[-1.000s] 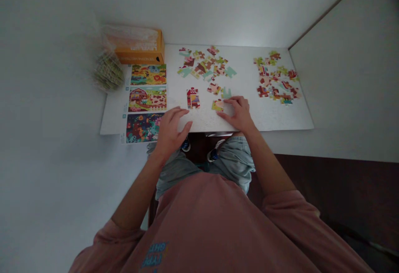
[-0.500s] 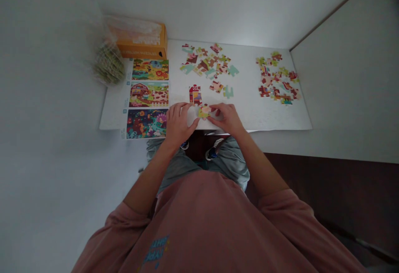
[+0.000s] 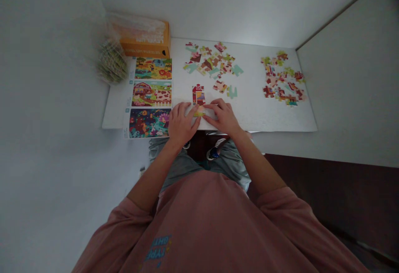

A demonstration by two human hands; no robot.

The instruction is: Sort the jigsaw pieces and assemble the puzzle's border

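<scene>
A small yellow-green and pink jigsaw piece (image 3: pixel 199 111) lies between the fingertips of both hands, near the table's front edge. My left hand (image 3: pixel 182 122) grips it from the left with thumb and forefinger. From the right, my right hand (image 3: pixel 223 118) pinches it with thumb and fingers. Right above the piece is a joined strip of red barn puzzle pieces (image 3: pixel 198 95), its lower end touching or nearly touching the held piece; fingers partly cover the join. Two loose pieces, a pinkish-brown piece (image 3: pixel 220 86) and a pale green piece (image 3: pixel 232 92), lie to the upper right.
Loose puzzle pieces (image 3: pixel 213 63) are scattered at the back of the white table (image 3: pixel 249 115), and another cluster (image 3: pixel 283 82) lies at the right. Picture sheets (image 3: pixel 151 94) stand in a column at left, beside an orange box (image 3: pixel 146 40) and a plastic bag of pieces (image 3: pixel 112 63).
The held jigsaw piece has moved slightly left and up, close against the lower end of the barn strip. Both hands have closed in around it. The view has shifted a little.
</scene>
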